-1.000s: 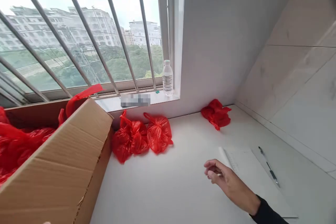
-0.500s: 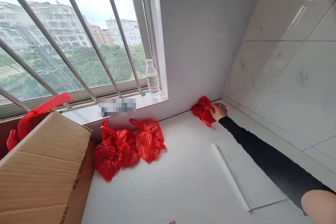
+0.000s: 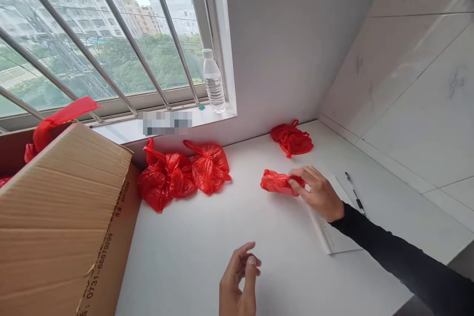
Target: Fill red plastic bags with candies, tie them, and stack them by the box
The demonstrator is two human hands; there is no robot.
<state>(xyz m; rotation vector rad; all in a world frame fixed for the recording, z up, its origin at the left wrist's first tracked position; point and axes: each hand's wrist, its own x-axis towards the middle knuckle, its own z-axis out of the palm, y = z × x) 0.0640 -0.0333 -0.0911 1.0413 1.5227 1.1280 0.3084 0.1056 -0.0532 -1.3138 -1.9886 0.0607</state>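
My right hand pinches a folded red plastic bag just above the white tabletop. Beyond it, against the wall, lies a crumpled heap of red plastic bags. My left hand is at the bottom centre, fingers apart and loosely curled, holding nothing. Farther left, two knotted red bags stand side by side: a larger one and a rounder one, their contents hidden. A notepad lies partly behind my right wrist.
A cardboard box fills the left side, with red plastic showing at its opening. A water bottle stands on the windowsill, beside a blurred-out item. A black pen lies at the right. Metal bars cross the window.
My right hand has come back from the heap by the wall, bringing a folded red bag toward me. My left hand has risen into view. The pen is now visible.
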